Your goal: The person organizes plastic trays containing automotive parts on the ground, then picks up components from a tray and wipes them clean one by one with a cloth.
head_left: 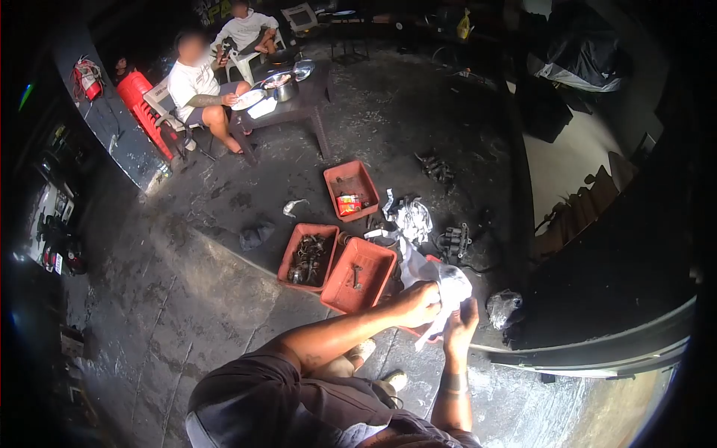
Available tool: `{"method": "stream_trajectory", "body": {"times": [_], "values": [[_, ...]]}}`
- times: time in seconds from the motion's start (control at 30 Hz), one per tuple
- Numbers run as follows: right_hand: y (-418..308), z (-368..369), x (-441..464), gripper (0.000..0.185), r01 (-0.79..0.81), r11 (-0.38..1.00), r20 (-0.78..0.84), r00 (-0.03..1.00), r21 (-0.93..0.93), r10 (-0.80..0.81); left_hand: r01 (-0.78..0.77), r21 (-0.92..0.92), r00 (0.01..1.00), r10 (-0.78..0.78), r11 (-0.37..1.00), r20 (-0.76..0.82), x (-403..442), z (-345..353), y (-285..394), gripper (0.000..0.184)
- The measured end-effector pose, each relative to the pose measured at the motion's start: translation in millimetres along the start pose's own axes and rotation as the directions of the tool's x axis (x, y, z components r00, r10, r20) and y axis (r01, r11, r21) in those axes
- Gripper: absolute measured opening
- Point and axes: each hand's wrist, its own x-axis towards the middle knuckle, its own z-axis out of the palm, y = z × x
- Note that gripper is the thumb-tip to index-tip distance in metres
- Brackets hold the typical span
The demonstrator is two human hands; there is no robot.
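Note:
My left hand is closed on a white cloth, which looks like a rag, bunched up in front of me. Lower and to the right, my right hand pinches the same cloth. One strip of it hangs down between the hands, and another part stretches up toward a heap of white cloth strips on the floor. Left of my hands is a red crate with a wrench-like metal tool in it. Part of another red container shows beneath the cloth, mostly hidden by my hands.
A red crate holds greasy metal parts; a farther one contains a red-yellow packet. Dark engine parts and a clear plastic bag lie rightward. Two people sit near a dark table with a pot.

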Motion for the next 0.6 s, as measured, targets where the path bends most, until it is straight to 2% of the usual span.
{"method": "stream_trajectory", "body": {"times": [0.03,0.07,0.1,0.13,0.17,0.2,0.23,0.27,0.33,0.37,0.4,0.47,0.53,0.6], "values": [[-5.8,-0.2,-2.4,0.021,-0.019,0.999,-0.072,0.997,0.048,0.023,-0.029,0.04,0.998,0.027,0.999,0.057,-2.2,1.3,3.2,0.037],[-14.4,-5.8,-4.5,0.025,-0.044,0.999,-0.054,0.998,-0.021,0.043,-0.059,0.078,0.993,0.05,0.995,0.11,-4.0,0.5,11.2,0.038],[-25.7,-10.6,-7.0,0.028,-0.032,0.997,0.01,0.999,-0.069,0.033,-0.063,0.081,0.983,0.048,0.995,0.176,-2.8,-3.2,19.1,0.04],[-35.6,-14.7,-7.2,0.031,-0.013,0.993,0.084,0.996,-0.115,0.023,-0.06,0.088,0.987,0.046,0.994,0.153,-3.4,-5.0,29.8,0.04],[-38.9,-21.9,-9.5,0.035,0.025,0.995,0.143,0.99,-0.093,-0.011,-0.055,0.069,0.968,0.037,0.996,0.247,-4.9,-8.8,45.9,0.04],[-39.3,-30.4,-7.6,0.038,-0.067,0.998,0.229,0.971,0.015,0.062,-0.047,0.052,0.943,0.028,0.998,0.331,-7.3,-12.6,55.3,0.041],[-40.5,-34.5,-9.7,0.04,-0.104,0.995,0.236,0.966,0.002,0.101,-0.054,0.207,0.916,-0.035,0.977,0.401,-7.4,-12.5,55.1,0.042],[-44.0,-36.1,-11.7,0.042,-0.141,0.99,0.238,0.961,-0.012,0.14,-0.043,0.217,0.93,-0.04,0.975,0.364,-12.5,-10.0,60.7,0.042],[-43.3,-39.1,-12.6,0.038,-0.095,0.995,0.242,0.967,0.033,0.084,-0.171,0.307,0.984,0.147,0.936,0.1,-22.1,-0.5,73.8,0.042],[-45.7,-43.6,-13.0,0.034,-0.154,0.964,0.245,0.964,0.215,0.1,-0.313,0.025,0.949,0.313,0.949,-0.019,-15.2,1.4,73.2,0.043],[-48.1,-46.3,-14.4,0.03,-0.209,0.897,0.245,0.962,0.39,0.118,-0.08,-0.03,0.991,0.076,0.996,-0.113,-18.0,2.1,71.9,0.046],[-56.6,-51.9,-16.2,0.025,-0.287,0.826,0.361,0.926,0.485,0.11,-0.21,-0.289,0.909,0.077,0.934,-0.409,-17.3,3.3,74.0,0.039],[-65.7,-51.2,-19.6,0.021,-0.34,0.759,0.426,0.9,0.555,0.091,-0.147,-0.237,0.923,0.047,0.96,-0.381,-19.3,7.8,60.5,0.034],[-68.8,-50.0,-22.5,0.024,-0.42,0.786,0.539,0.831,0.453,0.134,-0.14,-0.317,0.973,0.071,0.938,-0.22,-25.1,23.8,86.6,0.034]]}}
